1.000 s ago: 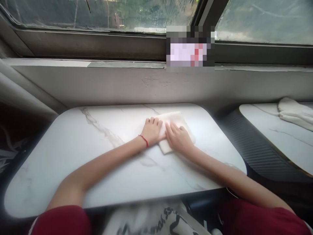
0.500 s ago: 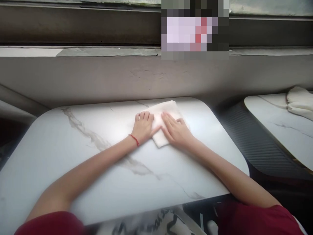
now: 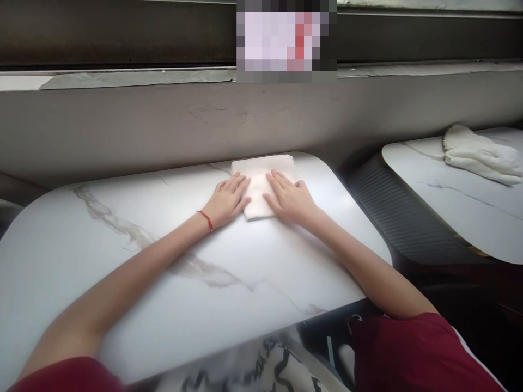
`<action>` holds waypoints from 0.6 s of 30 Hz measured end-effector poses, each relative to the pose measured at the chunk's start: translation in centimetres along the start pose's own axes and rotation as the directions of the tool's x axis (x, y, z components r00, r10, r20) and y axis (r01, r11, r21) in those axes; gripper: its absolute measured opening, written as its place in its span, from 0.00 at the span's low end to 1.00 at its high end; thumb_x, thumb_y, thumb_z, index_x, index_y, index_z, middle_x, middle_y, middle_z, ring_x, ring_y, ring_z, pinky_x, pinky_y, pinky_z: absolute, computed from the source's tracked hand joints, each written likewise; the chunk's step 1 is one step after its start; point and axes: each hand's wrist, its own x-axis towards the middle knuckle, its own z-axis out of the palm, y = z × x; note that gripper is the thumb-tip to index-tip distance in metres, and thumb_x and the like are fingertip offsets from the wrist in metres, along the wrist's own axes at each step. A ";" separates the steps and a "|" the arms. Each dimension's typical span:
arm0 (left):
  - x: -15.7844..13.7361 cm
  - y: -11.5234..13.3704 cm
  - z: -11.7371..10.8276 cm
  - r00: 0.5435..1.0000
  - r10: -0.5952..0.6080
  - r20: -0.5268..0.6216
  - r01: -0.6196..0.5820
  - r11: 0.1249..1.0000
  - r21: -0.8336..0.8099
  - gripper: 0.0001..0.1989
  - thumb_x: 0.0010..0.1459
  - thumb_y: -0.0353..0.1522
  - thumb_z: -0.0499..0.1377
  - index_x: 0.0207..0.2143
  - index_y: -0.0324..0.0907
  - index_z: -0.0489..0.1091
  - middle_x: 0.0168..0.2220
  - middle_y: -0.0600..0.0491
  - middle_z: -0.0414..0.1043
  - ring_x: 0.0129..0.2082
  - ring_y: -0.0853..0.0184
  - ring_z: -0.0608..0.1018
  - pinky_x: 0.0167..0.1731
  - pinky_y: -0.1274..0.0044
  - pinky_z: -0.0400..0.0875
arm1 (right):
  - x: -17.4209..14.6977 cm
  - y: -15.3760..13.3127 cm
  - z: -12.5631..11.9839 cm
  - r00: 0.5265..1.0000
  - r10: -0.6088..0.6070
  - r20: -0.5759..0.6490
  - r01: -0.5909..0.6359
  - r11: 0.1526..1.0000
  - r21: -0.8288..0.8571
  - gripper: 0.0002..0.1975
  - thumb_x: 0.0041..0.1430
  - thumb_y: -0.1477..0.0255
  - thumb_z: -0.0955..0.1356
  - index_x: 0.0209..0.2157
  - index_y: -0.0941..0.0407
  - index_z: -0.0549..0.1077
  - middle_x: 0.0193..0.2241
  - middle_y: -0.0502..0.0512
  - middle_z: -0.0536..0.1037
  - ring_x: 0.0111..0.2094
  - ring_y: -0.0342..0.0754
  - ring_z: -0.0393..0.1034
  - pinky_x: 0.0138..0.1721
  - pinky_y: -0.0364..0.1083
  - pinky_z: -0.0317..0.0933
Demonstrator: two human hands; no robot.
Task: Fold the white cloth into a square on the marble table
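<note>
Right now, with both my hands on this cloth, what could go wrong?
The cloth lies close to the far edge of the table, so pushing farther could run it past the rim or against the wall. Your left hand overlaps only the cloth's left side, with most of the hand off it, so that side might slip free or bunch up.

From up on the wearer's head, the camera peers forward and down, close over the marbled tabletop (image 3: 171,316), the left hand (image 3: 227,198) and right hand (image 3: 293,202) near mid-view, facing the wall (image 3: 139,122), a second tabletop (image 3: 486,218) squeezing in at right!
</note>
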 end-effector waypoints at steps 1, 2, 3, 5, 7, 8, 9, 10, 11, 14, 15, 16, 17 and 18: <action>0.3 0.1 0.0 1.000 0.009 0.019 -0.009 1.000 0.011 0.28 0.72 0.41 0.41 0.68 0.36 0.55 0.69 0.37 0.57 0.72 0.53 0.54 0.65 0.60 0.54 | 0.0 0.0 -0.1 1.000 0.018 0.011 -0.018 1.000 -0.002 0.32 0.73 0.63 0.51 0.70 0.67 0.54 0.70 0.68 0.53 0.70 0.57 0.52 0.54 0.57 0.60; 0.7 0.2 -0.1 0.999 0.015 0.035 -0.015 1.000 0.020 0.28 0.72 0.41 0.41 0.68 0.36 0.54 0.69 0.37 0.57 0.72 0.53 0.54 0.65 0.60 0.54 | 0.0 0.1 -0.2 0.999 0.035 0.021 -0.035 0.999 -0.005 0.32 0.72 0.63 0.51 0.70 0.67 0.53 0.70 0.69 0.53 0.70 0.57 0.51 0.55 0.58 0.60; 1.1 0.3 -0.2 0.999 0.018 0.049 -0.019 0.999 0.029 0.29 0.72 0.40 0.41 0.68 0.35 0.55 0.69 0.37 0.57 0.72 0.53 0.54 0.65 0.60 0.54 | -0.1 0.1 -0.3 0.998 0.053 0.032 -0.053 0.999 -0.009 0.32 0.72 0.63 0.51 0.70 0.67 0.53 0.70 0.69 0.52 0.70 0.58 0.51 0.56 0.58 0.60; 1.7 0.6 -0.3 0.998 0.019 0.067 -0.022 0.999 0.046 0.29 0.72 0.40 0.42 0.68 0.33 0.55 0.69 0.37 0.57 0.72 0.54 0.55 0.65 0.61 0.55 | -0.2 0.2 -0.5 0.995 0.087 0.052 -0.086 0.996 -0.022 0.32 0.72 0.64 0.51 0.70 0.67 0.53 0.71 0.70 0.52 0.70 0.59 0.51 0.57 0.59 0.59; 2.1 1.0 -0.2 0.998 0.027 0.062 -0.031 0.998 0.059 0.28 0.72 0.39 0.42 0.68 0.33 0.56 0.69 0.37 0.57 0.72 0.54 0.55 0.65 0.62 0.56 | -0.4 0.2 -0.9 0.991 0.110 0.076 -0.107 0.994 -0.038 0.32 0.72 0.65 0.52 0.70 0.68 0.53 0.70 0.71 0.52 0.70 0.59 0.52 0.58 0.60 0.59; 2.1 1.2 -0.1 0.998 0.037 0.052 -0.040 0.997 0.065 0.28 0.72 0.39 0.42 0.68 0.33 0.56 0.69 0.37 0.57 0.72 0.54 0.56 0.64 0.62 0.57 | -0.5 0.2 -1.2 0.989 0.117 0.088 -0.113 0.993 -0.047 0.32 0.72 0.65 0.52 0.69 0.68 0.53 0.70 0.71 0.53 0.70 0.59 0.52 0.59 0.60 0.59; 2.1 1.5 -0.1 0.998 0.048 0.041 -0.051 0.996 0.071 0.28 0.72 0.39 0.42 0.68 0.34 0.56 0.69 0.38 0.58 0.71 0.54 0.56 0.64 0.63 0.58 | -0.7 0.1 -1.5 0.987 0.124 0.101 -0.119 0.991 -0.055 0.31 0.71 0.65 0.53 0.69 0.69 0.54 0.70 0.73 0.54 0.69 0.60 0.53 0.59 0.60 0.58; 1.9 1.8 0.0 0.998 0.058 0.033 -0.061 0.995 0.078 0.28 0.72 0.39 0.41 0.68 0.34 0.57 0.69 0.38 0.58 0.71 0.54 0.57 0.63 0.63 0.59 | -1.0 0.0 -1.9 0.984 0.133 0.116 -0.126 0.990 -0.064 0.30 0.71 0.66 0.53 0.68 0.69 0.56 0.69 0.73 0.55 0.69 0.60 0.54 0.59 0.60 0.59; 1.8 2.2 0.1 0.997 0.069 0.030 -0.072 0.994 0.086 0.28 0.72 0.39 0.41 0.67 0.34 0.57 0.69 0.38 0.58 0.71 0.54 0.57 0.62 0.63 0.60 | -1.2 -0.3 -2.3 0.980 0.148 0.134 -0.139 0.988 -0.073 0.29 0.71 0.67 0.53 0.66 0.70 0.58 0.69 0.74 0.56 0.68 0.60 0.55 0.59 0.59 0.59; 1.3 3.7 0.5 0.995 0.096 0.033 -0.099 0.987 0.128 0.28 0.72 0.38 0.40 0.67 0.33 0.57 0.68 0.39 0.59 0.70 0.54 0.59 0.61 0.64 0.61 | -2.1 -1.3 -3.4 0.953 0.232 0.194 -0.214 0.971 -0.108 0.27 0.71 0.68 0.54 0.63 0.70 0.62 0.65 0.77 0.63 0.63 0.62 0.63 0.53 0.56 0.64; 1.2 4.4 0.7 0.994 0.105 0.029 -0.108 0.983 0.147 0.28 0.72 0.38 0.40 0.67 0.32 0.57 0.68 0.38 0.59 0.70 0.53 0.60 0.60 0.64 0.61 | -2.4 -1.7 -3.6 0.943 0.264 0.205 -0.242 0.962 -0.126 0.26 0.71 0.68 0.54 0.61 0.71 0.63 0.63 0.78 0.66 0.61 0.63 0.66 0.50 0.55 0.65; 1.1 5.2 0.9 0.993 0.116 0.021 -0.118 0.979 0.166 0.28 0.72 0.37 0.39 0.67 0.31 0.58 0.68 0.38 0.60 0.70 0.52 0.60 0.59 0.64 0.62 | -2.7 -2.0 -3.8 0.933 0.294 0.209 -0.268 0.953 -0.145 0.26 0.71 0.69 0.55 0.60 0.72 0.65 0.59 0.80 0.70 0.58 0.63 0.68 0.47 0.55 0.66; 1.0 6.0 1.2 0.991 0.130 0.012 -0.130 0.975 0.183 0.28 0.72 0.36 0.39 0.66 0.30 0.58 0.67 0.37 0.60 0.69 0.51 0.61 0.58 0.64 0.62 | -3.0 -2.2 -3.9 0.926 0.312 0.211 -0.282 0.945 -0.163 0.25 0.70 0.70 0.55 0.58 0.73 0.67 0.54 0.80 0.73 0.54 0.64 0.71 0.44 0.54 0.66; 0.9 6.8 1.4 0.989 0.146 0.000 -0.143 0.970 0.197 0.27 0.72 0.35 0.39 0.66 0.28 0.58 0.67 0.36 0.61 0.69 0.50 0.61 0.57 0.63 0.62 | -3.3 -2.2 -3.9 0.925 0.315 0.211 -0.281 0.943 -0.177 0.24 0.69 0.72 0.55 0.55 0.73 0.70 0.49 0.80 0.76 0.50 0.64 0.73 0.42 0.54 0.66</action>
